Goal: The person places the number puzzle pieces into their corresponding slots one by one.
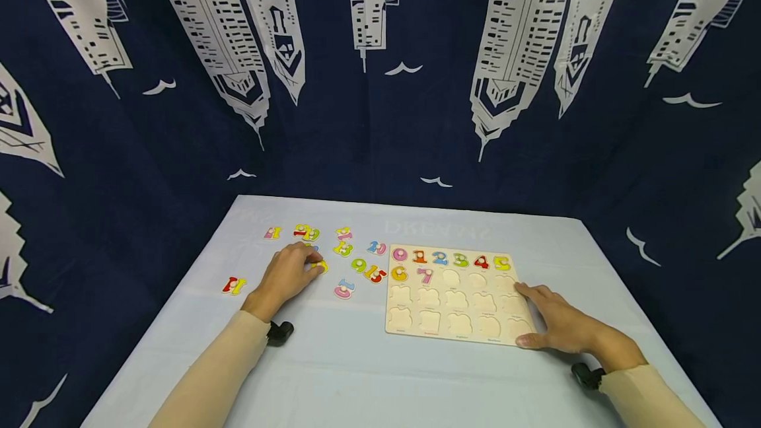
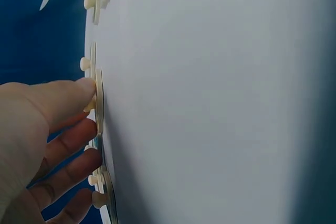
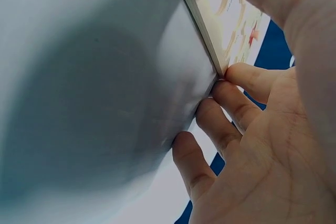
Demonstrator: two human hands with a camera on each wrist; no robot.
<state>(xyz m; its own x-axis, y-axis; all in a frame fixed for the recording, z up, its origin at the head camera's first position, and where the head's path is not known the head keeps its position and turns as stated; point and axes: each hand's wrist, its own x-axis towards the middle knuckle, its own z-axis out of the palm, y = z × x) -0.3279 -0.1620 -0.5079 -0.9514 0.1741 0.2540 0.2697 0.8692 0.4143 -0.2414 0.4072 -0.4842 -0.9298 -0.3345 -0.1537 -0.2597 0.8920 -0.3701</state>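
Note:
My left hand (image 1: 287, 274) is among loose wooden number pieces at the left of the table. Its thumb and fingers pinch a yellow number piece (image 1: 322, 267), mostly covered by the fingertips. In the left wrist view the thumb lies against the piece's knob (image 2: 91, 103), the piece close over the white cloth. At the right side of the wooden number board (image 1: 440, 340) my right hand (image 1: 565, 325) rests with spread fingers, thumb near the lower corner and forefinger at the edge higher up. Numbers 0 to 5 fill the board's top row; a 6 (image 1: 399, 273) and a pink 7 (image 1: 425, 275) start the second.
Around the left hand lie several loose pieces: a red and yellow 11 (image 1: 234, 285), a green 9 (image 1: 359, 265), a red 15 (image 1: 374, 274), a blue and pink 10 (image 1: 344, 289) and a 20 (image 1: 376, 248). A dark blue patterned curtain (image 1: 368, 137) hangs behind the white table.

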